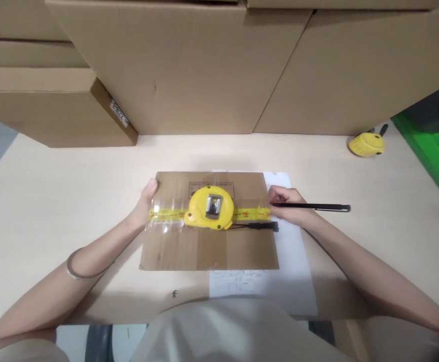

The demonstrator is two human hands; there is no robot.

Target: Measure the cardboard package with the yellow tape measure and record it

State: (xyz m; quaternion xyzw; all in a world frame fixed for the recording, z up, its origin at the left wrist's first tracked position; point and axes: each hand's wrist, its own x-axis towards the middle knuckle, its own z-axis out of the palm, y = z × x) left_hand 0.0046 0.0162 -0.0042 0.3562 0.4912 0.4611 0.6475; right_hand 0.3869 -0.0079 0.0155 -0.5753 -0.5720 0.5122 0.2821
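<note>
A small cardboard box (242, 251), sealed with clear tape and a yellow printed strip, is in front of me. My left hand (148, 203) grips its left edge, the fingers hidden behind the box. At the right edge is my right hand (289, 203), closed around a black pen (313, 206) that points out to the right. That hand touches or nearly touches the box. On top of the box lies a yellow tape measure (196, 203) with a metal clip, its black wrist strap (262, 226) trailing right. Beneath the box is a white sheet of paper (298, 271) with handwriting.
Large cardboard boxes (189, 75) form a wall along the table's back. A flatter carton (53, 118) with a label stands at back left. Another yellow tape measure (366, 145) sits at back right. Something green (419, 151) lies beyond the table's right edge.
</note>
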